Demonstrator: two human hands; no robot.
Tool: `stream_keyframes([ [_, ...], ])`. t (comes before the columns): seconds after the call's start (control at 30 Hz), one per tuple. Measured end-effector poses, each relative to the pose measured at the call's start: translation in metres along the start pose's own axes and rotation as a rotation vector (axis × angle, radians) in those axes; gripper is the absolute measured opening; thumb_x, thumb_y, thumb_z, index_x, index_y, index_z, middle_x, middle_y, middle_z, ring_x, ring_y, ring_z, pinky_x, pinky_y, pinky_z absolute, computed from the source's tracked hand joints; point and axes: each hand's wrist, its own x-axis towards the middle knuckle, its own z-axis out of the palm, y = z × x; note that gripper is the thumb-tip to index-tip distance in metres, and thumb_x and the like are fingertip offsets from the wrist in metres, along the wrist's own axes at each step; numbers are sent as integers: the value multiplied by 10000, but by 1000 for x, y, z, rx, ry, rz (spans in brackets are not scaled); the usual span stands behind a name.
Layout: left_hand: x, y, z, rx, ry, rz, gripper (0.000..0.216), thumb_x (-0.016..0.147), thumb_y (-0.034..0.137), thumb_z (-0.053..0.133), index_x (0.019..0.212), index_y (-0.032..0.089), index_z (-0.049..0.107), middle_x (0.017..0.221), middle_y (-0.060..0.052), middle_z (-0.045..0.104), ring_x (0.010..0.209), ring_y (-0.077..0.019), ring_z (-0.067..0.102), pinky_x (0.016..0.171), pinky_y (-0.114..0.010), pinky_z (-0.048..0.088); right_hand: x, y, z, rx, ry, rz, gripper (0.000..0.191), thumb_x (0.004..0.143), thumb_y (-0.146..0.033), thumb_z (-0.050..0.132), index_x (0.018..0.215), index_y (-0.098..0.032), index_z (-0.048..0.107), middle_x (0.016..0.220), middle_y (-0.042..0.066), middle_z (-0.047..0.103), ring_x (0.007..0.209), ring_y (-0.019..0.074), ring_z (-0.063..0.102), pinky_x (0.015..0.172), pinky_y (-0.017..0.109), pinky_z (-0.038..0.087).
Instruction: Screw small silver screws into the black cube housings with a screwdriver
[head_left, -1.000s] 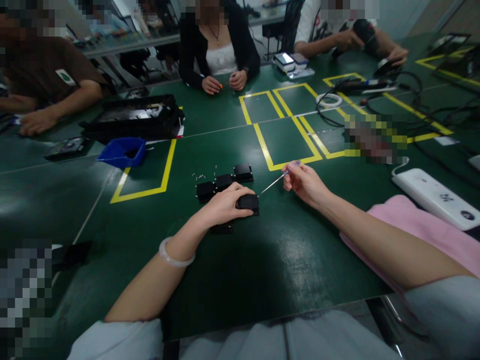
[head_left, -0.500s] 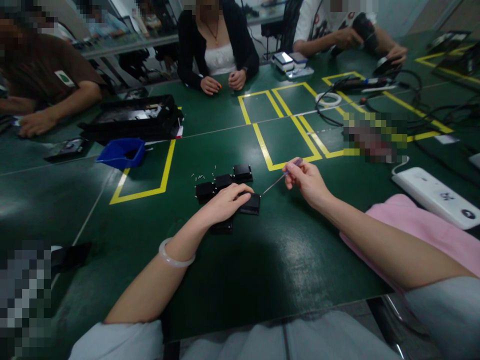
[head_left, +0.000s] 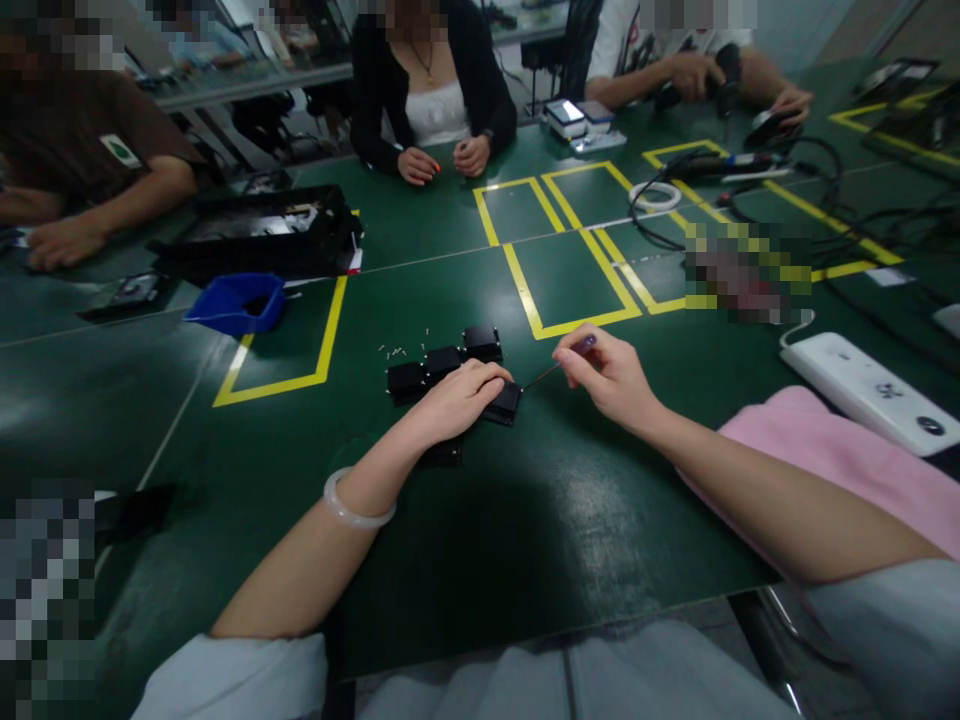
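My left hand (head_left: 463, 398) is closed over a small black box-shaped part (head_left: 504, 402), pressing it on the green table. Between the thumb and fingers of my right hand (head_left: 609, 375) is a screwdriver (head_left: 541, 376) with a purple handle and thin metal shaft. Its tip meets the right upper corner of the held part, where a small bright screw shows. Just beyond my left hand, similar black parts (head_left: 444, 361) stand in a slanted row. Another black part (head_left: 442, 452) lies partly hidden under my left wrist. Several loose screws (head_left: 394, 351) are scattered behind the row.
A blue tray (head_left: 236, 303) and a large black housing (head_left: 262, 232) are at the left. Yellow tape rectangles mark the table. A white power strip (head_left: 874, 392) and pink cloth (head_left: 795, 430) lie at the right, with cables beyond. Co-workers sit across the table; one holds a power drill (head_left: 726, 85).
The black part under my left hand has turned slightly, its right side now tilted up. My right hand has moved slightly left and down, keeping the screwdriver tip at the part's corner.
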Motion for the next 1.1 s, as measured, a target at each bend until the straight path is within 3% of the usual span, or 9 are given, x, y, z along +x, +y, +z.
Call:
stream_keyframes([
  [0.57,-1,2,2,11,14,-28,397,1021,404,322,1194,248,643,1175,-66,602,1151,-227,577,1070,-398,423,-1,6,-1,-115,-37,-70,174,966,-349,587,846,-222,597,711,-22,569,615,123,536,619,277,409],
  [0.73,-3,2,4,16,19,-36,399,1019,454,344,1214,264,635,1207,-55,592,1168,-231,575,1063,-401,430,0,5,-2,-229,-49,-159,143,959,-322,575,875,-208,591,727,-19,596,614,120,548,613,263,417],
  [0.9,-7,8,4,75,17,-82,450,941,610,473,1204,278,626,1246,-46,576,1144,-259,593,999,-415,466,-2,1,-2,-349,-23,-173,93,938,-292,579,927,-213,532,751,-9,616,641,133,593,609,248,439],
  [1.1,-5,21,7,249,10,-161,434,952,584,433,1240,294,578,1231,-56,573,1089,-292,617,894,-458,498,-4,-7,-4,-529,-94,-184,55,933,-256,534,938,-209,505,734,1,610,602,142,595,582,248,406],
])
